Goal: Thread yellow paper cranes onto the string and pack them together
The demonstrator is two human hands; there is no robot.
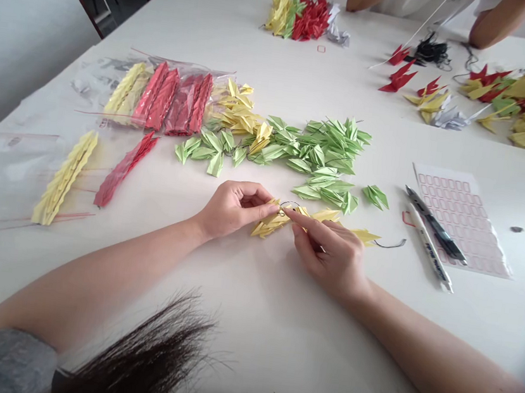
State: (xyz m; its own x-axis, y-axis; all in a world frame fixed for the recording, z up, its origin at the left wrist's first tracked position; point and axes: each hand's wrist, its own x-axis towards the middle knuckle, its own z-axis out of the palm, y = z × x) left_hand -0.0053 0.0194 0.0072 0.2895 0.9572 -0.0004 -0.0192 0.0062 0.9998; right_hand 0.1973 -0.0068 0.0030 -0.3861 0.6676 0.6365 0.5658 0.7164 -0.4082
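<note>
At the near middle of the table, my left hand [237,211] pinches the end of a string of folded yellow paper cranes [268,224] between thumb and forefinger. My right hand [332,253] meets it from the right, forefinger stretched out and the other fingers curled. Between the fingertips a thin dark thread [291,204] makes a small loop, and the right fingertips close on it. More yellow folded paper [363,236] shows behind the right hand, with a loose thread tail [393,244] on the table. Part of the yellow string is hidden by the right hand.
Green folded papers [331,144] lie beyond my hands. Bagged red bundles [162,98], a yellow bundle [66,176] and a red bundle [125,170] are left. Pens [431,246] and a label sheet [487,234] lie right. A person's arm [498,24] rests opposite.
</note>
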